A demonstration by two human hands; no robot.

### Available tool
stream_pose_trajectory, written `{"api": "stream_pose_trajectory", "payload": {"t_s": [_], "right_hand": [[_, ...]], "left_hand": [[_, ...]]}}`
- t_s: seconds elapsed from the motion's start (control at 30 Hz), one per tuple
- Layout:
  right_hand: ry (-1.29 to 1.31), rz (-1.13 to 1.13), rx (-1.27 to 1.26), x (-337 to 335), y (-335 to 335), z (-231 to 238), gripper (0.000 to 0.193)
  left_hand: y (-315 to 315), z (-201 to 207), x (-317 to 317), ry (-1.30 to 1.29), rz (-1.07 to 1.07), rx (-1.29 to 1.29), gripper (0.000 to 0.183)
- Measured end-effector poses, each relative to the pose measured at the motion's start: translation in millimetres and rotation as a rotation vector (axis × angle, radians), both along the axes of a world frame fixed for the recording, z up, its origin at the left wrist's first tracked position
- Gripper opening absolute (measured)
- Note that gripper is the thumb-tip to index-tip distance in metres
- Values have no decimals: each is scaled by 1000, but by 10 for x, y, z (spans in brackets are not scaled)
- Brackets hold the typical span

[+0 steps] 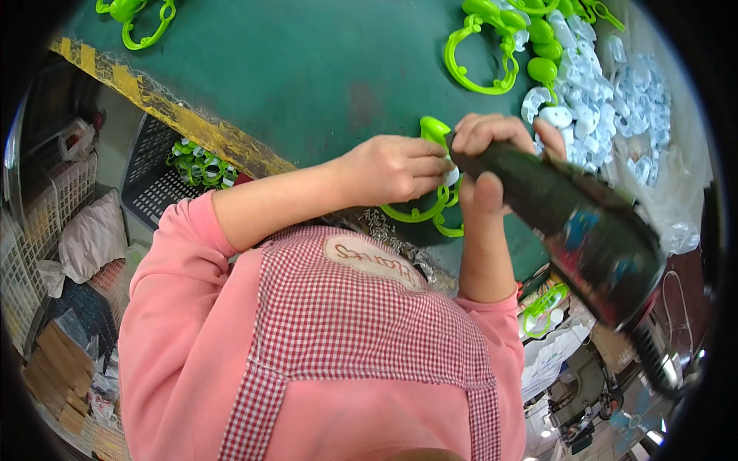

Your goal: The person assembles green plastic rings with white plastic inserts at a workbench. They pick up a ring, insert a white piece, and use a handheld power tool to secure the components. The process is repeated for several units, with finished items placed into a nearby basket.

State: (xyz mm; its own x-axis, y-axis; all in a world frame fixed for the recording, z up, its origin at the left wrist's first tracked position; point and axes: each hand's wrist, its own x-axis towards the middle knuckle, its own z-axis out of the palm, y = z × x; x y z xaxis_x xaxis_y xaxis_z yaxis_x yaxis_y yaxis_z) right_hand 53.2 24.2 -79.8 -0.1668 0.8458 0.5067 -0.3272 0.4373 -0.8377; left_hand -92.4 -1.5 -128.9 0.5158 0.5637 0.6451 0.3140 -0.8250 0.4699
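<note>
A dark, corded power screwdriver [573,215] lies in my right hand [496,142], whose fingers wrap round its front end. Its body slants down to the right, and its tip points left at a bright green plastic ring part [415,213]. My left hand [396,170] pinches this part from the left, its fingers bent and pressed together near a small white piece [452,177]. The green part stands at the near edge of the table, with a rounded knob on top and rings below. My fingers and the tool's front hide the spot where tip and part meet.
On the green table [307,77] lie a green ring part [480,65] and a heap of pale translucent pieces [588,100]. Another green part [146,27] lies far left. Left of me, a dark crate [146,173] holds several green parts. Yellow-black tape [165,111] marks the table edge.
</note>
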Motion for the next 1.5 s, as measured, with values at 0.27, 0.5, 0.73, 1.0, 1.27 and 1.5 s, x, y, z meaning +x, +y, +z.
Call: {"api": "stream_pose_trajectory", "payload": {"t_s": [0.27,0.5,0.73,1.0,1.27,1.5], "right_hand": [[-152,-19,-128,13,95,77,89],[91,-219,0,731,-358,386,59],[-162,-951,-173,1389,-983,109,59],[-274,-1058,-185,1675,-1265,-21,47],[-1141,-1022,-182,1080,-1290,2,44],[-1005,-965,88,1049,-1211,-389,21]], "left_hand": [[57,-80,21,-118,-24,-18,13],[47,48,6,-32,53,-126,42],[84,168,46,69,71,-636,66],[-127,250,-204,-319,-198,-17,63],[-104,263,-274,-273,-246,-50,57],[-228,556,-1357,45,265,-588,73]]}}
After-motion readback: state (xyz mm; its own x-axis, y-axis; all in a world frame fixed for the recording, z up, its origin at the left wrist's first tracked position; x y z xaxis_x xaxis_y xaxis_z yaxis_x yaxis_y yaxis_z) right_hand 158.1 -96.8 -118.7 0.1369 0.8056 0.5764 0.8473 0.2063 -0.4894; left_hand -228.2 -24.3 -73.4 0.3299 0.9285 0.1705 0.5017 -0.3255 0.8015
